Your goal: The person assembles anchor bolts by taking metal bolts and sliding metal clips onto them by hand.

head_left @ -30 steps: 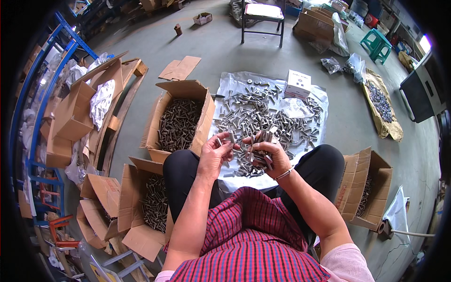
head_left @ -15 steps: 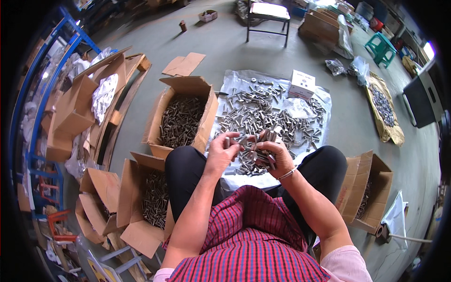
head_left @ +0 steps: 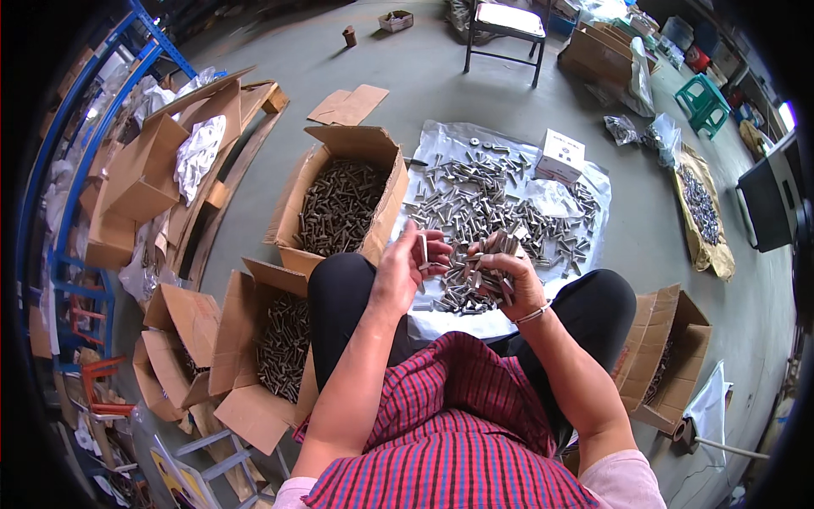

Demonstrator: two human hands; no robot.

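Observation:
I sit on the floor in front of a white plastic sheet (head_left: 509,327) strewn with several grey metal bolts (head_left: 492,199). My left hand (head_left: 403,271) pinches a single bolt (head_left: 423,248) upright between thumb and fingers. My right hand (head_left: 509,276) is closed around a handful of bolts (head_left: 494,259), right next to the left hand. Both hands hover above the near edge of the sheet, between my knees.
An open cardboard box of bolts (head_left: 339,199) stands left of the sheet, another (head_left: 280,343) by my left knee, a third (head_left: 670,356) at my right. A small white box (head_left: 561,155) lies on the sheet. Flattened cartons, a blue rack (head_left: 51,212) and a stool (head_left: 504,25) surround.
My hands have stayed close together over the sheet; the left hand's fingers have shifted on the single bolt, which now stands more upright.

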